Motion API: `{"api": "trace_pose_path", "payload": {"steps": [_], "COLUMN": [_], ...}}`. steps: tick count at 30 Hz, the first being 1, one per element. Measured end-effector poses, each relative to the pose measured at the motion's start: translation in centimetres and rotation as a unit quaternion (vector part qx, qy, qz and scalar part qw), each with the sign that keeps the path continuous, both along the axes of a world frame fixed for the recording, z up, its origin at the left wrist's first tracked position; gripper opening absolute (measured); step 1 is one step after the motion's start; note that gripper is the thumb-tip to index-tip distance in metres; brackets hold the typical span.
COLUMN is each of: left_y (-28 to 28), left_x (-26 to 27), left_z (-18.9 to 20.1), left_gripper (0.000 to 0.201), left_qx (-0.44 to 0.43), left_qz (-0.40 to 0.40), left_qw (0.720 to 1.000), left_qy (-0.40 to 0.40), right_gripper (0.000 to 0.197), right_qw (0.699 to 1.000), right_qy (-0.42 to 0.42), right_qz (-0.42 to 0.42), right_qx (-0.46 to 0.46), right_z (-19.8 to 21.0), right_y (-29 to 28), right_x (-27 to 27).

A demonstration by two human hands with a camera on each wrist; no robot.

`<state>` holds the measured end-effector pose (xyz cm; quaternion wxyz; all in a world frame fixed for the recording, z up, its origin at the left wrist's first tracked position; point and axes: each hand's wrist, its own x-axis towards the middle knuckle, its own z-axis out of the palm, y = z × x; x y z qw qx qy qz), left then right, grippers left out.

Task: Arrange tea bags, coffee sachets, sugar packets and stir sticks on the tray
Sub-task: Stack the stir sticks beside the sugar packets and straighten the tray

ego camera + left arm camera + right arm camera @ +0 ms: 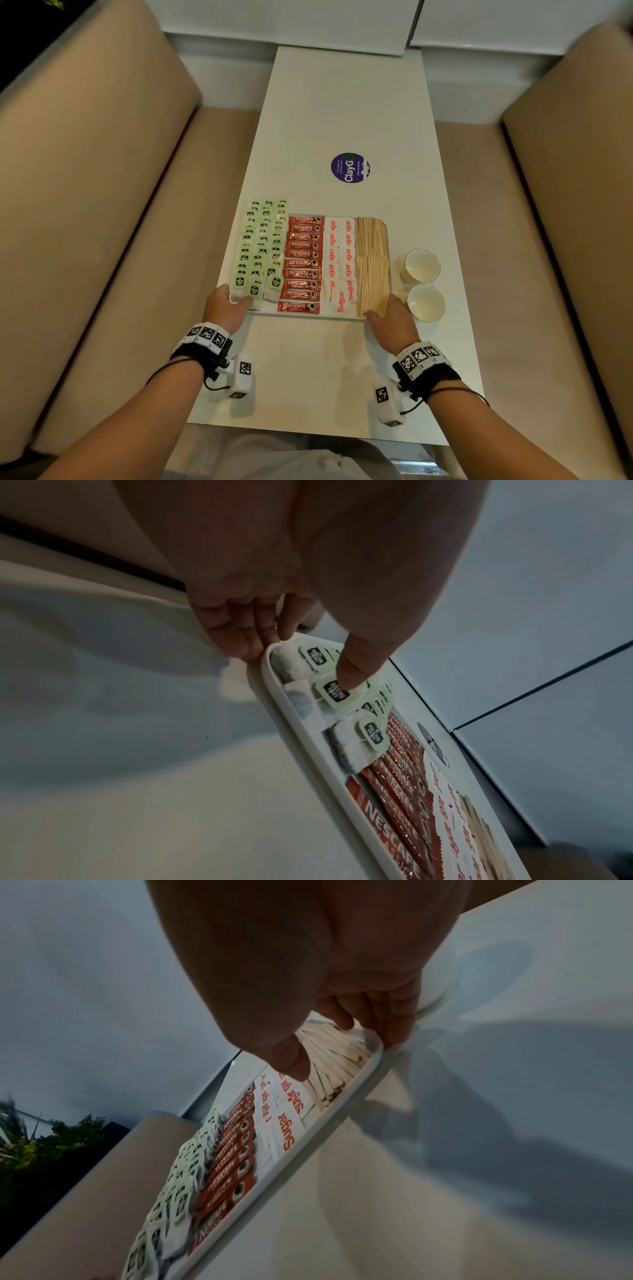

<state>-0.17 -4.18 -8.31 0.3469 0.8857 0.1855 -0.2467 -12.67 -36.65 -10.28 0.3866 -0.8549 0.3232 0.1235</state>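
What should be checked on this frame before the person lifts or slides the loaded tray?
1. Left hand on the tray: ok, fingers under the near left corner, thumb on a tea bag.
2. Right hand on the tray: ok, fingers at the near right corner, thumb over the stir sticks.
3. Items sorted in columns: ok, tea bags, coffee sachets, sugar packets, stir sticks.
4. Tea bags inside the rim: cannot tell, the far rows seem to pass the far edge.
5. Clearance from the two cups: not ok, they stand close beside the tray's right edge.
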Motion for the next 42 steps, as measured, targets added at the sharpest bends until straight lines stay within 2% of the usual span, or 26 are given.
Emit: {"api": "trace_pose_path", "payload": {"steps": [2, 3, 6, 8, 12, 15, 16, 19, 21, 23, 25, 26, 31, 35, 37, 39, 40, 42], "left_y": [0.4, 0.7, 2.1, 1.9, 1.6, 2.0, 2.1, 2.1, 1.9, 1.7, 1.6, 1.6, 1.8, 2.6, 3.8, 4.4, 4.8, 4.1], "left_x": [-0.4, -0.6, -0.9, -1.4, -1.4, -1.0, -0.9, -0.7, -0.7, -0.8, -0.9, -0.9, -1.1, -0.8, -0.2, 0.1, 0.4, 0.3], "left_z": [0.1, -0.1, -2.4, -0.9, 0.4, 0.6, 0.7, 0.6, 0.5, 0.5, 0.5, 0.2, -0.5, -2.1, -5.1, -6.6, -7.3, -5.7], "left_gripper": [0.036, 0.044, 0.096, 0.100, 0.087, 0.115, 0.119, 0.101, 0.100, 0.104, 0.097, 0.092, 0.099, 0.113, 0.113, 0.107, 0.105, 0.093], "left_qx": [-0.012, -0.021, -0.042, -0.052, -0.058, -0.089, -0.096, -0.092, -0.095, -0.098, -0.092, -0.095, -0.115, -0.131, -0.129, -0.136, -0.148, -0.163], "left_qz": [-0.006, -0.006, -0.014, -0.021, 0.001, 0.045, 0.057, 0.072, 0.067, 0.067, 0.077, 0.084, 0.105, 0.133, 0.144, 0.148, 0.152, 0.150], "left_qw": [1.000, 1.000, 0.999, 0.998, 0.998, 0.994, 0.993, 0.992, 0.993, 0.992, 0.992, 0.992, 0.988, 0.982, 0.981, 0.980, 0.977, 0.975], "left_qy": [0.007, 0.005, -0.001, 0.002, 0.023, 0.039, 0.045, 0.043, 0.037, 0.035, 0.026, 0.018, 0.020, 0.015, 0.010, 0.014, 0.010, 0.008], "right_gripper": [0.036, 0.036, 0.039, 0.043, 0.046, 0.044, 0.043, 0.039, 0.043, 0.054, 0.070, 0.072, 0.053, 0.022, 0.029, 0.044, 0.045, 0.039], "right_qw": [1.000, 1.000, 0.999, 0.999, 0.999, 0.998, 0.998, 0.997, 0.996, 0.993, 0.986, 0.981, 0.974, 0.972, 0.965, 0.960, 0.960, 0.959], "right_qy": [0.008, 0.014, 0.037, 0.045, 0.043, 0.046, 0.048, 0.031, 0.022, 0.016, 0.009, 0.011, 0.014, -0.023, -0.039, -0.044, -0.049, -0.053], "right_qz": [0.000, 0.002, 0.006, 0.013, 0.024, 0.021, 0.020, 0.026, 0.021, 0.003, -0.037, -0.058, -0.092, -0.105, -0.126, -0.139, -0.139, -0.137], "right_qx": [0.003, 0.001, -0.007, -0.007, 0.020, 0.031, 0.034, 0.063, 0.087, 0.115, 0.163, 0.183, 0.205, 0.208, 0.227, 0.237, 0.238, 0.242], "right_z": [0.1, 0.1, 0.2, 0.4, 0.7, 0.9, 1.1, 1.2, 1.2, 1.0, 0.4, 0.4, 1.2, 1.5, 1.4, 1.2, 1.1, 1.7], "right_y": [0.0, -0.1, -0.3, -0.6, -1.0, -0.7, -0.5, 0.0, 0.2, 0.3, 0.2, 0.2, 0.3, 0.2, 0.1, -0.2, -0.3, -0.3], "right_x": [0.1, 0.1, 0.0, 0.0, 0.0, -0.2, -0.2, -0.2, -0.1, 0.0, 0.2, 0.4, 1.0, 1.4, 1.6, 1.5, 1.4, 1.3]}}
